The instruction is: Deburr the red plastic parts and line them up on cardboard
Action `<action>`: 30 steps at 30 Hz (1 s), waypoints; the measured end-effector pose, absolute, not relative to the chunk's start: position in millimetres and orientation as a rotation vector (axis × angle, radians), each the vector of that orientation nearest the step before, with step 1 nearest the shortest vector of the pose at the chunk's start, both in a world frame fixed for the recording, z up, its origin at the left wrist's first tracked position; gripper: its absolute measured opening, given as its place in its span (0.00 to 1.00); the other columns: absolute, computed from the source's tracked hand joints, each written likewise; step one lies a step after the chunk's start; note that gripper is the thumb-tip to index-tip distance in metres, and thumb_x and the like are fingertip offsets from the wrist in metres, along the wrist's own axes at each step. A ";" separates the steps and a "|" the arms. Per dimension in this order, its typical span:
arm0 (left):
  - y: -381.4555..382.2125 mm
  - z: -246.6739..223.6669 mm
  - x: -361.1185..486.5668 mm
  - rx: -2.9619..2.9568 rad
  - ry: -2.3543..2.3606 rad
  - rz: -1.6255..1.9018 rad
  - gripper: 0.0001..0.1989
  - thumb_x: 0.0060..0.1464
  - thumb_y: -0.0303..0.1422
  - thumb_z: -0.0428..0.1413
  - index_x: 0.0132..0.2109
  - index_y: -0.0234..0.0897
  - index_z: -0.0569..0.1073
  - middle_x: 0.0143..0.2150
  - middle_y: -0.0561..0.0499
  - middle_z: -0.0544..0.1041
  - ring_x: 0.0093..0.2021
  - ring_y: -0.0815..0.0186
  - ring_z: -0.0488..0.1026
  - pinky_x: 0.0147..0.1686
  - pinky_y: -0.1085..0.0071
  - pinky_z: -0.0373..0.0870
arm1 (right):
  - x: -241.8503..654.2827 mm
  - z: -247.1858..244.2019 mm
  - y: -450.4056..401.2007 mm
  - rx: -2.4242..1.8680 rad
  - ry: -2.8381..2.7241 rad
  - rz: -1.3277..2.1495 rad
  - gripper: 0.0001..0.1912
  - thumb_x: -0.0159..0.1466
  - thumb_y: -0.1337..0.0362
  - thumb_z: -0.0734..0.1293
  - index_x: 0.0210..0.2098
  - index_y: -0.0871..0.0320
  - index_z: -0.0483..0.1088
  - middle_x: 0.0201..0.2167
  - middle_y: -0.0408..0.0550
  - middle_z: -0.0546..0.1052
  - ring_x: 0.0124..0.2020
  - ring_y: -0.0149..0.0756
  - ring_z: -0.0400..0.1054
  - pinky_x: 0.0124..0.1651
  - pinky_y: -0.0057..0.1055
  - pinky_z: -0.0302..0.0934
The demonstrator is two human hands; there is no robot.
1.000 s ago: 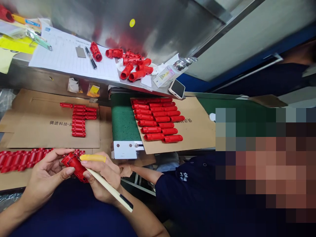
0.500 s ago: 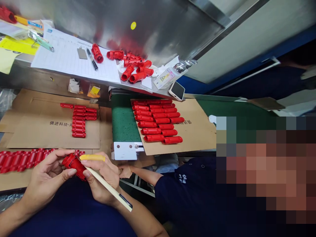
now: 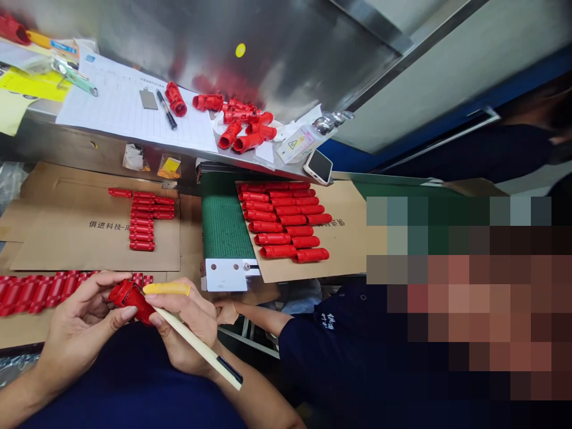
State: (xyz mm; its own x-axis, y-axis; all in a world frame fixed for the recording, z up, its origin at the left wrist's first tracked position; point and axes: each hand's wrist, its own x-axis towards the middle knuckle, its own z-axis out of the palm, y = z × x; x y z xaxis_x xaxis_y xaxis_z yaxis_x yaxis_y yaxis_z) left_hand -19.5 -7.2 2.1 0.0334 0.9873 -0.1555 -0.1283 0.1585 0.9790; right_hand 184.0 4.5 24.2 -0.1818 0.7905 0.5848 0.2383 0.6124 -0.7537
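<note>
Cylinder [image 3: 134, 300] — clasped between left grip [image 3: 84, 317] and right grip [image 3: 192, 319] — cream tool [image 3: 196, 348] in right.

The metal shelf [image 3: 205, 154] carries printed sheets [image 3: 120, 95], a pen [image 3: 167, 109], red plastic housings [image 3: 248, 142], a spray bottle [image 3: 297, 143] and a phone [image 3: 319, 166].

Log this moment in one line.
left hand: holding red part | right hand: pale pen-shaped tool at it | nearby: red pieces on cardboard

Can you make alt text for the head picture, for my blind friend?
Left hand and right hand hold a red tube, the right also gripping a cream pen-shaped tool. More red parts lie in rows on cardboard over a green belt.
</note>
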 end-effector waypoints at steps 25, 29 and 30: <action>-8.9 6.3 -0.3 1.090 1.244 1.371 0.17 0.51 0.30 0.74 0.48 0.47 0.86 0.44 0.51 0.85 0.44 0.61 0.86 0.48 0.73 0.84 | 181.0 15.8 7.9 -0.782 -1.890 0.555 0.14 0.73 0.72 0.66 0.57 0.58 0.72 0.45 0.58 0.85 0.49 0.44 0.80 0.54 0.44 0.78; -10.3 1.6 -6.4 0.936 1.270 1.321 0.18 0.48 0.32 0.77 0.46 0.46 0.84 0.41 0.52 0.85 0.39 0.61 0.87 0.41 0.74 0.85 | 178.6 12.3 6.9 -0.751 -1.888 0.469 0.18 0.72 0.75 0.65 0.59 0.59 0.71 0.45 0.59 0.84 0.52 0.45 0.79 0.56 0.47 0.76; -9.6 0.6 -9.6 0.888 1.263 1.280 0.19 0.47 0.32 0.77 0.46 0.46 0.83 0.40 0.52 0.86 0.38 0.61 0.87 0.39 0.74 0.85 | 179.6 12.7 5.9 -0.764 -1.854 0.531 0.17 0.73 0.73 0.66 0.59 0.58 0.71 0.46 0.58 0.85 0.53 0.46 0.79 0.57 0.48 0.76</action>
